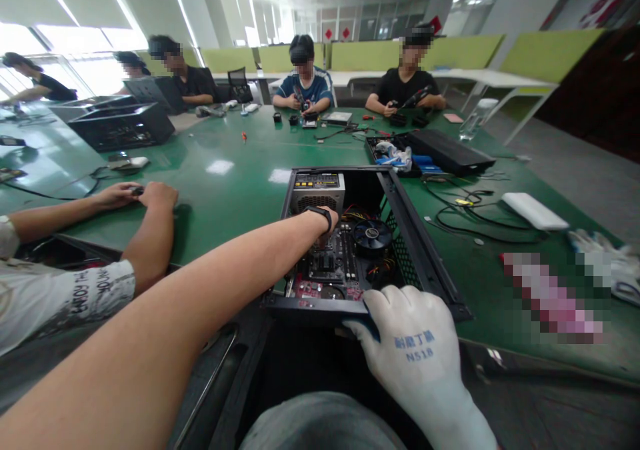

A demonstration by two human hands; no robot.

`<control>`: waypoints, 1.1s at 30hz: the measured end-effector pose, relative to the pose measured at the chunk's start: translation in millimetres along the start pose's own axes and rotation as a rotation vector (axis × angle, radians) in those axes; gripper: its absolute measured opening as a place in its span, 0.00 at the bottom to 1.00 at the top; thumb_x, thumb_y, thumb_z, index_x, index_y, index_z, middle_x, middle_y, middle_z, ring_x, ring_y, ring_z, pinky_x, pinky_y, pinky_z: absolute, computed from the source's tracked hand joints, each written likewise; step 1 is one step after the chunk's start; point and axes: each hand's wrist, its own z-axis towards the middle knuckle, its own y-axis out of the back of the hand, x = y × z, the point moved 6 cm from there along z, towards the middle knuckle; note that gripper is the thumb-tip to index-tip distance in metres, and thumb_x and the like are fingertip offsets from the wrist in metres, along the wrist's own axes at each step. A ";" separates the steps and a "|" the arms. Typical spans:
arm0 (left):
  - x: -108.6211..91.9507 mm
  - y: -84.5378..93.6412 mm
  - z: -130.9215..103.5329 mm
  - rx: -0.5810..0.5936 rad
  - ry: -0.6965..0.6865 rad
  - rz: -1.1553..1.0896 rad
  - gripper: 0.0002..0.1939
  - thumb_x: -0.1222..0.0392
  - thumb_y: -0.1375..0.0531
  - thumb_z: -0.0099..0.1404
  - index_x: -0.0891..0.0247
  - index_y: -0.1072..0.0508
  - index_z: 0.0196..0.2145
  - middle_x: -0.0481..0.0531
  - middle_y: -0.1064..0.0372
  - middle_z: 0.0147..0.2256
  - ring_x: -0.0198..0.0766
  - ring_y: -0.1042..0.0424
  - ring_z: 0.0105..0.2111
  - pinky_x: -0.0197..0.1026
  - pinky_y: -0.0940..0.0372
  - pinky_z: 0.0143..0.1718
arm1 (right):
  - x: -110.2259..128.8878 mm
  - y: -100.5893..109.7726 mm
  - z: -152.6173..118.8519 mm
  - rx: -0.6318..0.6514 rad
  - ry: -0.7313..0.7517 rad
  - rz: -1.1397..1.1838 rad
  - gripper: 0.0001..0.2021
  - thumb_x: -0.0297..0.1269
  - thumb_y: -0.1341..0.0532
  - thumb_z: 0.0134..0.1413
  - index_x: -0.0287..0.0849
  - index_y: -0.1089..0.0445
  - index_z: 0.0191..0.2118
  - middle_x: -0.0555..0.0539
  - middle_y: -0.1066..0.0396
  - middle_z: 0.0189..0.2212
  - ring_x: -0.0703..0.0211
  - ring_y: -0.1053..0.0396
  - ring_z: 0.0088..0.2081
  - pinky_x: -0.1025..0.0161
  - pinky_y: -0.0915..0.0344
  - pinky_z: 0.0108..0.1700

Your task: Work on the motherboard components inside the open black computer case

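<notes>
An open black computer case [425, 257] lies on its side at the near edge of the green table. Inside are a motherboard [327, 263], a round black cooling fan [371, 235] and a boxy power supply [320, 200] at the far left. My bare left hand [333, 219], with a black band at the wrist, reaches into the case just below the power supply. Its fingers are hidden, so what they touch cannot be made out. My right hand [413, 337], in a white glove, is closed over the case's near rim, thumb underneath.
At left, a neighbour's hands [150, 195] hold a small dark object. Cables [465, 213], a white block [534, 211] and a glove [613, 263] lie right. Behind stand a tray of blue items [425, 165] and a clear bottle [477, 120]. Several people sit around the tables.
</notes>
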 end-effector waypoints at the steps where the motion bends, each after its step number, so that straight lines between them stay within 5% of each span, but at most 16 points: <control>1: 1.4 -0.7 2.3 -0.011 0.004 -0.016 0.35 0.47 0.26 0.37 0.67 0.20 0.42 0.57 0.21 0.38 0.49 0.27 0.47 0.40 0.35 0.53 | -0.4 0.2 -0.4 -0.001 0.000 0.001 0.11 0.47 0.34 0.50 0.47 0.33 0.31 0.48 0.36 0.27 0.53 0.45 0.31 0.57 0.61 0.34; 14: 4.6 -3.0 7.7 -0.036 0.006 -0.126 0.26 0.51 0.26 0.40 0.62 0.19 0.38 0.55 0.21 0.34 0.52 0.28 0.49 0.42 0.36 0.51 | -1.2 -1.6 -2.7 0.014 0.007 -0.005 0.11 0.48 0.38 0.54 0.46 0.32 0.35 0.47 0.35 0.28 0.52 0.42 0.33 0.56 0.57 0.35; 19: 3.3 -1.2 6.6 -0.054 -0.006 -0.152 0.27 0.53 0.26 0.39 0.68 0.19 0.38 0.57 0.22 0.36 0.54 0.29 0.47 0.43 0.34 0.49 | -3.7 -5.2 -7.5 -0.036 0.031 0.028 0.20 0.46 0.37 0.53 0.43 0.32 0.50 0.44 0.31 0.37 0.48 0.37 0.40 0.53 0.48 0.43; 24: 2.8 0.4 8.2 -0.041 -0.017 -0.152 0.19 0.51 0.36 0.62 0.64 0.25 0.47 0.54 0.28 0.48 0.50 0.30 0.48 0.46 0.32 0.48 | -10.9 12.8 -16.7 -0.254 0.086 0.116 0.24 0.49 0.37 0.54 0.43 0.34 0.54 0.40 0.32 0.47 0.45 0.36 0.50 0.48 0.44 0.54; 27: 1.7 0.3 8.1 -0.021 -0.021 -0.134 0.20 0.51 0.39 0.65 0.65 0.28 0.50 0.55 0.31 0.50 0.49 0.30 0.49 0.49 0.31 0.48 | -34.7 26.3 -22.5 -0.349 0.014 0.098 0.26 0.51 0.37 0.54 0.44 0.34 0.55 0.39 0.33 0.49 0.42 0.37 0.52 0.45 0.44 0.55; 30: -0.8 1.2 4.3 0.005 -0.016 -0.104 0.26 0.51 0.28 0.49 0.67 0.22 0.44 0.56 0.25 0.42 0.52 0.27 0.47 0.46 0.33 0.50 | -78.8 30.7 -24.1 -0.449 -0.143 0.220 0.27 0.56 0.41 0.56 0.45 0.34 0.56 0.38 0.33 0.51 0.41 0.38 0.55 0.43 0.44 0.57; 33: -5.5 2.6 -3.3 0.057 -0.037 0.019 0.30 0.50 0.26 0.40 0.68 0.19 0.41 0.60 0.22 0.39 0.53 0.25 0.44 0.45 0.32 0.50 | -134.4 13.1 -17.3 -0.546 -0.389 0.510 0.23 0.53 0.49 0.62 0.44 0.33 0.53 0.39 0.31 0.51 0.47 0.34 0.53 0.47 0.40 0.55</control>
